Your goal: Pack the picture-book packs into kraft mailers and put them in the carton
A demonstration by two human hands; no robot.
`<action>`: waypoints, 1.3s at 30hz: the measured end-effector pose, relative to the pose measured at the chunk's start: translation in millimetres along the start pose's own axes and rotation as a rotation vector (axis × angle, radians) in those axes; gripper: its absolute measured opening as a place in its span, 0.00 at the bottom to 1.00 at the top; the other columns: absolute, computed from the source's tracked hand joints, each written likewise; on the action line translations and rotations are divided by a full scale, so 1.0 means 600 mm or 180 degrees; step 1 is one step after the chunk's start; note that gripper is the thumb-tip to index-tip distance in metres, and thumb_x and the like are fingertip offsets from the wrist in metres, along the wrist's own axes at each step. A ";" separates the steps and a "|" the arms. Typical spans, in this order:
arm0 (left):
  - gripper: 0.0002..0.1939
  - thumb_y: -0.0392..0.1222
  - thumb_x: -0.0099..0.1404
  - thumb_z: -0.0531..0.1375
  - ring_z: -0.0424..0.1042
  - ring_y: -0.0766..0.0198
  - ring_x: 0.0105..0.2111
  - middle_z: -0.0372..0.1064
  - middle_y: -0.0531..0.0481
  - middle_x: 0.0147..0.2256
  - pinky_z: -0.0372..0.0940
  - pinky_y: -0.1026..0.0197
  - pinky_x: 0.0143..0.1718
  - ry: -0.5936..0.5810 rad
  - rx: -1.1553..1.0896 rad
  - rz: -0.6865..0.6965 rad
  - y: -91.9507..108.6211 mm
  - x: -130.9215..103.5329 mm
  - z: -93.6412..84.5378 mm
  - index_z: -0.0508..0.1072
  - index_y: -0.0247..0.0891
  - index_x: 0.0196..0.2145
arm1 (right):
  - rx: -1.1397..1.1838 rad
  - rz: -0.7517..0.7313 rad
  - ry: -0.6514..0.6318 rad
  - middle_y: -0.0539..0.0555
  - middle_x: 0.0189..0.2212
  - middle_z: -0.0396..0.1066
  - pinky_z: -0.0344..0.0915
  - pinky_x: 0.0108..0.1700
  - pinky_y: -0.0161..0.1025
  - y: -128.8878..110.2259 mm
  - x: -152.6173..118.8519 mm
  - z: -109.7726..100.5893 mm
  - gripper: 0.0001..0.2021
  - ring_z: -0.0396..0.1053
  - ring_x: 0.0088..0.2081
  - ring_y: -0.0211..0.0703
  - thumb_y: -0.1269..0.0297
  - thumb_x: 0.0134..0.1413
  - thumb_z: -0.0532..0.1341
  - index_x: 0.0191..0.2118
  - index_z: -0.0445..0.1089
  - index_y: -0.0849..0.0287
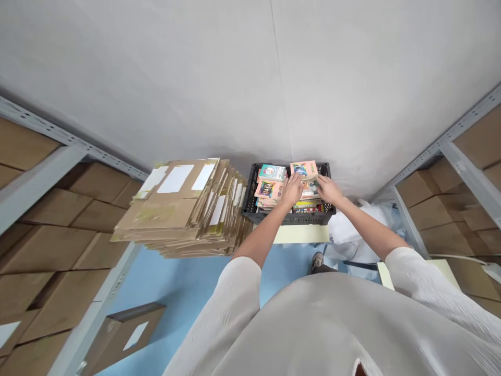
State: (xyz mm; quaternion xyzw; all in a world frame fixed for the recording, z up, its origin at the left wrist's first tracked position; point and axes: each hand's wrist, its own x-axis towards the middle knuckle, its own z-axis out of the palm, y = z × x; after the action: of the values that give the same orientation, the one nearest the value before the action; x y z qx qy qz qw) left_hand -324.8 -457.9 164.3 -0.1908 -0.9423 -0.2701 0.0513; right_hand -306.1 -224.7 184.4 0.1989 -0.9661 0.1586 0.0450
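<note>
A black plastic crate stands against the wall, filled with stacks of small paperback books. My left hand lies over the middle of the crate with its fingers stretched out, the tips at the lower left edge of a pink-covered book. At that book's lower right corner, the fingers of my right hand are bent against the edge; its thumb is hardly visible. To the left lie another pink book and a teal book. A greyish cover shows between my hands.
A tall pile of flattened cardboard boxes stands left of the crate. Metal shelves with cartons rise on both sides. One carton sits on the blue floor. White plastic wrapping lies at the right.
</note>
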 end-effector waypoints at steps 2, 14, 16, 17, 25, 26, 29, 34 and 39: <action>0.32 0.40 0.79 0.52 0.53 0.49 0.80 0.59 0.40 0.78 0.44 0.37 0.82 -0.0071 0.0237 -0.0094 -0.005 0.038 0.001 0.64 0.40 0.77 | -0.0086 -0.0086 -0.0060 0.65 0.76 0.64 0.62 0.73 0.59 0.009 0.048 0.002 0.31 0.62 0.74 0.63 0.69 0.70 0.56 0.76 0.66 0.63; 0.31 0.33 0.75 0.54 0.63 0.44 0.76 0.69 0.32 0.72 0.44 0.33 0.80 -0.0090 0.0176 0.0065 -0.040 0.076 0.020 0.70 0.37 0.73 | -0.0456 -0.0314 -0.0330 0.70 0.73 0.67 0.58 0.70 0.55 0.017 0.105 0.010 0.30 0.58 0.76 0.60 0.72 0.71 0.54 0.75 0.65 0.63; 0.30 0.34 0.76 0.55 0.64 0.44 0.75 0.70 0.32 0.71 0.45 0.32 0.80 -0.0047 0.0082 0.0042 -0.040 0.077 0.019 0.71 0.38 0.73 | -0.0481 -0.0281 -0.0322 0.69 0.73 0.68 0.58 0.70 0.54 0.014 0.105 0.009 0.29 0.58 0.75 0.61 0.73 0.71 0.55 0.75 0.66 0.63; 0.29 0.34 0.76 0.56 0.64 0.44 0.75 0.70 0.31 0.71 0.45 0.32 0.80 -0.0042 0.0058 0.0028 -0.039 0.077 0.018 0.71 0.38 0.72 | -0.0487 -0.0270 -0.0318 0.69 0.73 0.68 0.58 0.69 0.54 0.012 0.105 0.009 0.29 0.58 0.75 0.61 0.73 0.70 0.55 0.74 0.66 0.62; 0.29 0.32 0.74 0.56 0.64 0.45 0.75 0.70 0.34 0.71 0.46 0.34 0.80 -0.0109 0.0157 0.0080 -0.041 0.075 0.015 0.72 0.39 0.71 | -0.0533 -0.0208 -0.0337 0.69 0.73 0.68 0.57 0.69 0.53 0.004 0.105 0.005 0.28 0.58 0.75 0.60 0.74 0.71 0.53 0.73 0.67 0.64; 0.29 0.32 0.75 0.56 0.64 0.44 0.75 0.70 0.34 0.71 0.46 0.34 0.80 -0.0093 0.0144 0.0081 -0.040 0.073 0.015 0.73 0.39 0.70 | -0.0546 -0.0201 -0.0333 0.69 0.72 0.68 0.57 0.69 0.53 0.003 0.105 0.005 0.27 0.59 0.74 0.60 0.74 0.72 0.54 0.73 0.68 0.64; 0.27 0.33 0.75 0.58 0.65 0.43 0.75 0.70 0.34 0.71 0.48 0.34 0.79 -0.0011 0.0039 0.0090 -0.038 0.067 0.013 0.74 0.40 0.69 | -0.0581 -0.0160 -0.0270 0.68 0.71 0.71 0.57 0.67 0.52 -0.003 0.100 0.002 0.26 0.61 0.72 0.61 0.73 0.72 0.54 0.71 0.70 0.62; 0.27 0.31 0.74 0.58 0.66 0.45 0.74 0.72 0.38 0.70 0.53 0.35 0.77 -0.0042 -0.0059 0.0232 -0.046 0.058 0.005 0.75 0.44 0.68 | -0.0685 -0.0008 -0.0217 0.65 0.67 0.75 0.57 0.63 0.53 -0.019 0.088 -0.003 0.22 0.66 0.63 0.62 0.70 0.75 0.52 0.65 0.75 0.58; 0.27 0.29 0.72 0.57 0.73 0.44 0.69 0.79 0.41 0.63 0.61 0.38 0.73 -0.0156 -0.0247 0.0399 -0.058 0.059 -0.011 0.80 0.46 0.62 | -0.0761 0.0232 -0.0293 0.63 0.65 0.77 0.59 0.58 0.52 -0.045 0.076 -0.009 0.23 0.66 0.59 0.62 0.70 0.76 0.50 0.65 0.76 0.56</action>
State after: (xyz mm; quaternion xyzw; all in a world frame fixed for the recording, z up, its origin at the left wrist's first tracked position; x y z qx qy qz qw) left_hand -370.9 -477.0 159.7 -0.2578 -0.9183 -0.2980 0.0376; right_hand -337.1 -263.4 204.2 0.1640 -0.9857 0.0346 0.0183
